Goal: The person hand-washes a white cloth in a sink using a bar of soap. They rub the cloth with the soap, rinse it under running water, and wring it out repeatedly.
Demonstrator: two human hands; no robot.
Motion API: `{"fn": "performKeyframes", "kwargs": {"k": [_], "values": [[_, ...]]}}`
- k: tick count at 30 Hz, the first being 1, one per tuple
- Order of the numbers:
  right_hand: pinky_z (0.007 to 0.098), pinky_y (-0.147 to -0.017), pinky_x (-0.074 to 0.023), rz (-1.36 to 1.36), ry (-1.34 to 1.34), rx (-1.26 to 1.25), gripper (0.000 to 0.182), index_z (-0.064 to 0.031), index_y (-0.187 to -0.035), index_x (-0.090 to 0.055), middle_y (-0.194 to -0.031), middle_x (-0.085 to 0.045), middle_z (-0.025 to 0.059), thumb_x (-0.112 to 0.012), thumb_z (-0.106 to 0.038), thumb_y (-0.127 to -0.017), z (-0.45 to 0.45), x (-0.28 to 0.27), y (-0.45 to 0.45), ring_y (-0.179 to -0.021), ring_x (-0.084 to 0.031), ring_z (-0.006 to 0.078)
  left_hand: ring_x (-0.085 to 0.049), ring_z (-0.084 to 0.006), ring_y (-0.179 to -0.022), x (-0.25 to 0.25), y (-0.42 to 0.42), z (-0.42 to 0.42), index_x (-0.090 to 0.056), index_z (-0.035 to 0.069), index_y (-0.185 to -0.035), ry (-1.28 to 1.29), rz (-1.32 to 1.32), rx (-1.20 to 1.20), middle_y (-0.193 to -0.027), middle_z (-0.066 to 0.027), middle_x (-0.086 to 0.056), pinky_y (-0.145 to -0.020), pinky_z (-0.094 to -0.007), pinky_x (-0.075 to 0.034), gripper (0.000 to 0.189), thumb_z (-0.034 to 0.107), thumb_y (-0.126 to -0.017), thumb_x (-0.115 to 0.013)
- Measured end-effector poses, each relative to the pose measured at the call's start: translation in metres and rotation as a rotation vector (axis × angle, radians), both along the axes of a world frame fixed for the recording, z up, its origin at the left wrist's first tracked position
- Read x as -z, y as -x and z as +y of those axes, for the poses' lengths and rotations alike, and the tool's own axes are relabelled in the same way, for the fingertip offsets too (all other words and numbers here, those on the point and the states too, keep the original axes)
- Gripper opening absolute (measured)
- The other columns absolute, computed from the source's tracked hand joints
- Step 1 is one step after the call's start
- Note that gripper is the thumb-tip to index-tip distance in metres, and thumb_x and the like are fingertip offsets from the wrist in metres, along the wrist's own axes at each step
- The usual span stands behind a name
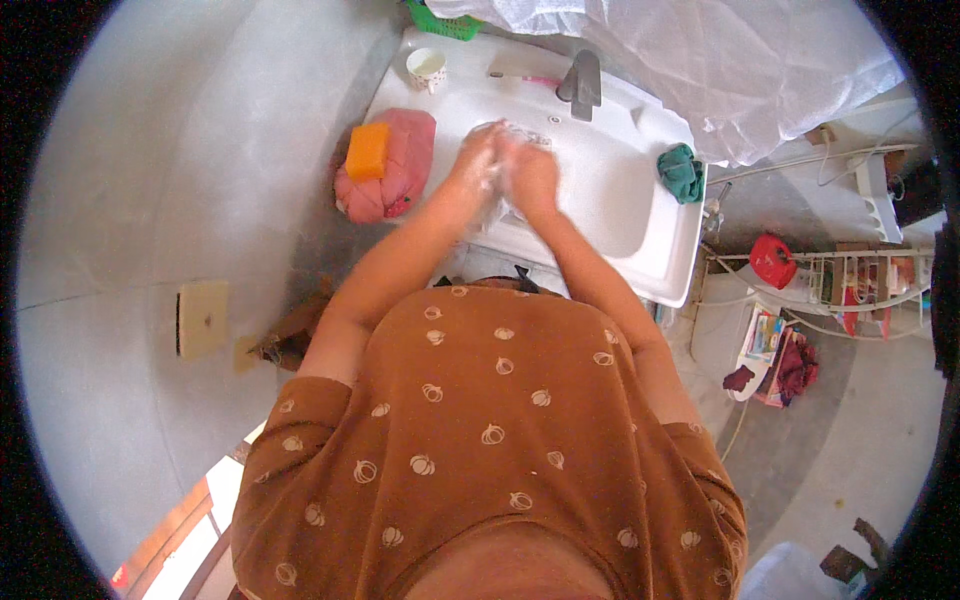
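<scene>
Over the basin of a white washbasin (667, 255), my left hand (480, 161) and my right hand (532, 169) meet, blurred by motion. White lather or a pale wet item shows around and below them; which of these it is, and whether the fingers grip it, I cannot tell. The grey faucet (581, 86) stands behind and to the right of my hands. Left of them, an orange sponge (367, 152) rests on a folded pink cloth (409, 161) at the basin's left side.
A patterned cup (427, 70) stands on the back left ledge, near a green plastic basket (446, 24). A green cloth (681, 174) lies on the right rim. White sheer fabric (720, 67) hangs behind. A wire rack (862, 281) is at the right, a grey wall (150, 187) at the left.
</scene>
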State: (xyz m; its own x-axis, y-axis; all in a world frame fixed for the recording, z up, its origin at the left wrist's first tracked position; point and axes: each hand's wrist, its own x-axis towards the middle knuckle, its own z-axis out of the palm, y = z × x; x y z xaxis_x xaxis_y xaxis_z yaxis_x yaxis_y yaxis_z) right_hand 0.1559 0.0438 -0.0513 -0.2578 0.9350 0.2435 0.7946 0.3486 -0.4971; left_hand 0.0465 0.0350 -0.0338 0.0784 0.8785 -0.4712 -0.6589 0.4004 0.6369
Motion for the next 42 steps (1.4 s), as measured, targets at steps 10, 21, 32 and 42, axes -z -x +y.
{"fn": "performKeyframes", "kwargs": {"k": [10, 21, 32, 42], "values": [[0.0396, -0.069, -0.0491, 0.179, 0.095, -0.058, 0.028, -0.011, -0.092, -0.068, -0.084, -0.064, 0.0176, -0.046, -0.028, -0.087, 0.007, 0.014, -0.008, -0.074, -0.062, 0.0353, -0.059, -0.0205, -0.071, 0.02, -0.003, -0.011, -0.056, 0.006, -0.09, -0.187, -0.178, 0.164, -0.082, -0.0079, -0.06, -0.068, -0.0321, -0.051, 0.018, 0.02, -0.091, -0.046], [0.0393, -0.062, -0.0449, 0.462, 0.176, 0.312, 0.048, -0.002, -0.068, -0.054, -0.063, -0.057, 0.0157, -0.047, -0.044, -0.088, 0.022, 0.031, -0.064, -0.062, -0.057, 0.0298, -0.059, -0.0256, -0.093, -0.024, 0.01, 0.011, -0.053, 0.004, -0.11, -0.017, -0.381, -0.027, -0.103, -0.0113, -0.06, -0.086, -0.0423, -0.047, 0.034, 0.033, -0.092, -0.048], [0.0362, -0.074, -0.0464, 0.514, 0.702, -0.014, 0.045, -0.0018, -0.107, -0.057, -0.091, -0.062, 0.0118, -0.062, -0.034, -0.076, -0.043, 0.097, -0.048, -0.083, -0.059, 0.026, -0.057, -0.0271, -0.09, -0.032, 0.028, 0.018, -0.051, 0.001, -0.103, -0.049, -0.437, -0.32, -0.096, -0.0122, -0.058, -0.085, -0.0449, -0.046, 0.02, 0.016, -0.091, -0.051], [0.0368, -0.072, -0.0497, 1.527, 0.856, 0.22, 0.022, -0.0098, -0.108, -0.049, -0.096, -0.057, 0.0064, -0.048, -0.008, -0.086, -0.036, 0.05, -0.093, -0.087, -0.057, 0.0224, -0.048, -0.034, -0.114, 0.045, 0.046, -0.023, -0.045, 0.0, -0.119, 0.086, -0.339, -0.191, -0.125, -0.0189, -0.048, -0.099, -0.0529, -0.034, 0.051, 0.043, -0.091, -0.041]]}}
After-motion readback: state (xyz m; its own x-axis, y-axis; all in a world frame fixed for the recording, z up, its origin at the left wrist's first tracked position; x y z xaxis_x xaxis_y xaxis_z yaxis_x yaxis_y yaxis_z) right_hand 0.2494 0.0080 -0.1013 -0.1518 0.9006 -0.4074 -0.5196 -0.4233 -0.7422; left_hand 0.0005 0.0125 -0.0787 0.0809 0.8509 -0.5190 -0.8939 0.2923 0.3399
